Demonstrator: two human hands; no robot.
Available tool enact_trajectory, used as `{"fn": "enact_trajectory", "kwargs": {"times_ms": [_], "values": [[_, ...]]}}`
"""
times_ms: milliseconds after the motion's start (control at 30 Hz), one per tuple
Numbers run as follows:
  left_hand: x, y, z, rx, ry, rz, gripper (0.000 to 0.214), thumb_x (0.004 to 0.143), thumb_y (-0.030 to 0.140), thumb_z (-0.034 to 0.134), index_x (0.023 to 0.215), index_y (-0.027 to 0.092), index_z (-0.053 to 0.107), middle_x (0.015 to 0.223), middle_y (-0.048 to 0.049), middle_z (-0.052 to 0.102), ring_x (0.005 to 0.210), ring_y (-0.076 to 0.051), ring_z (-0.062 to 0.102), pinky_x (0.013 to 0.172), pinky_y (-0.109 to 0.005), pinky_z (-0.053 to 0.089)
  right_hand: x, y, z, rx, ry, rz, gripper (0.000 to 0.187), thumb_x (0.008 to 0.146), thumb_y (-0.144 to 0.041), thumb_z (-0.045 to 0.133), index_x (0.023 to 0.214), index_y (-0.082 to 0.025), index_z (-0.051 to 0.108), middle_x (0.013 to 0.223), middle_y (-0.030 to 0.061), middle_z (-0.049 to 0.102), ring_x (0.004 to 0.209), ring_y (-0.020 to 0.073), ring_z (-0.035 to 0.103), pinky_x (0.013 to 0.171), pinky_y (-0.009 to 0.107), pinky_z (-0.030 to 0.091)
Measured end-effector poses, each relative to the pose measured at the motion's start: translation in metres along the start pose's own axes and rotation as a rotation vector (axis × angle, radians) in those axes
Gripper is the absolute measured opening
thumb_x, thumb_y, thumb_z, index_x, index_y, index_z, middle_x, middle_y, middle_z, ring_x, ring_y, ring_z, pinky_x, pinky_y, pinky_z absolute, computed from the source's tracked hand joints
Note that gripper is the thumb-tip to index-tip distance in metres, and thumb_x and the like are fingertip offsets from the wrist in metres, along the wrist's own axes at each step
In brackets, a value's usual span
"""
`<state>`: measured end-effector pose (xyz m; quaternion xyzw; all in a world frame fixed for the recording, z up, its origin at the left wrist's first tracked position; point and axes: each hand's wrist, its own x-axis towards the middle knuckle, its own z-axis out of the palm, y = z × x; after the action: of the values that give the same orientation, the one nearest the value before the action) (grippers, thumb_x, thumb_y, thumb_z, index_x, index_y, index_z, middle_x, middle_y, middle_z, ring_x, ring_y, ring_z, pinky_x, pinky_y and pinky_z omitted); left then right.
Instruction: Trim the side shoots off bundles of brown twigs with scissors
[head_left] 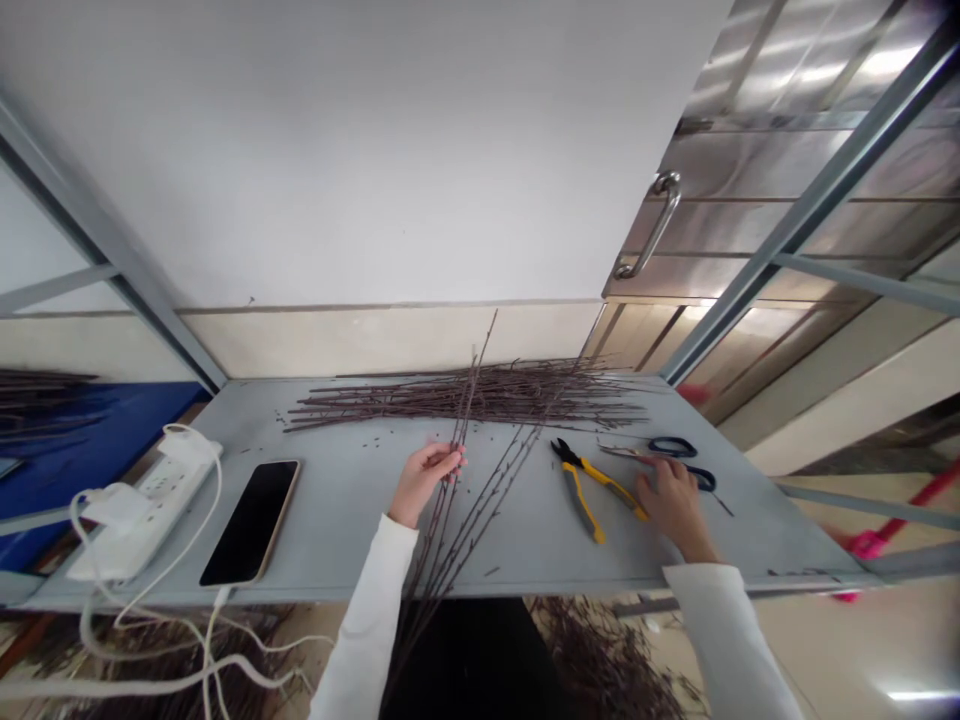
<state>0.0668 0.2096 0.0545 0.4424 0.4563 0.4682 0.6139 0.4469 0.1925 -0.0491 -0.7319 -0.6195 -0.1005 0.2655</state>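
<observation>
Left hand [424,483] clasps long twigs [442,545], right hand [675,505] lies open by the tools

The left hand is closed around the twigs, with its fingers wrapped over them. Their tips rise past the hand, and their lower ends drop beyond the front edge of the grey desk [337,590]. The right hand is loosely open, its fingers lightly curled, and appears to hold nothing.

A wide pile of twigs [480,395] lies ahead of both hands. Between the hands, more stems [491,500] slant across the desk; whether the left hand has these too, I cannot tell. Yellow-handled pliers [581,475] lie just beside the right hand's fingers, with dark-handled scissors [671,447] just ahead of them. Well to the left of the left hand sit a phone [250,522] and a power strip [146,510].

A firm grip low on the twigs should keep their long tips steadier. Those tips reach toward the wall behind the desk, so they have little room there. The bare desk left of the left hand offers the most open space; the right side is crowded with tools.
</observation>
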Motion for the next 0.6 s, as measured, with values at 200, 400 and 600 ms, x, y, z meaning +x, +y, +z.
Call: {"fn": "enact_trajectory", "kwargs": {"times_ms": [200,400,600], "values": [[0.008,0.008,-0.01,0.037,-0.096,-0.061,0.032,0.062,0.038,0.076,0.08,0.012,0.07,0.069,-0.0049,0.071,0.054,-0.011,0.059,0.057,-0.024,0.046,-0.005,0.024,-0.015,-0.009,-0.047,0.052,0.031,0.079,-0.021,0.035,0.103,-0.012,0.054,0.113,0.0195,0.053,0.108,0.029,0.046,0.088,0.042,0.037],[0.01,0.014,-0.015,0.061,-0.148,-0.086,0.033,0.064,0.038,0.075,0.083,0.012,0.068,0.072,-0.007,0.072,0.054,-0.013,0.062,0.057,-0.025,0.047,0.017,0.049,-0.026,-0.02,-0.139,0.122,0.037,0.078,-0.017,0.036,0.108,-0.003,0.053,0.096,0.0238,0.06,0.084,0.0264,0.053,0.073,0.036,0.037],[0.013,0.017,-0.016,0.068,-0.197,-0.113,0.03,0.065,0.034,0.076,0.082,0.011,0.067,0.072,-0.0077,0.072,0.053,-0.013,0.062,0.056,-0.026,0.048,0.038,0.057,-0.04,-0.023,-0.184,0.126,0.026,0.07,-0.013,0.044,0.084,-0.013,0.066,0.081,0.0142,0.064,0.063,0.0186,0.05,0.062,0.031,0.034]]}}
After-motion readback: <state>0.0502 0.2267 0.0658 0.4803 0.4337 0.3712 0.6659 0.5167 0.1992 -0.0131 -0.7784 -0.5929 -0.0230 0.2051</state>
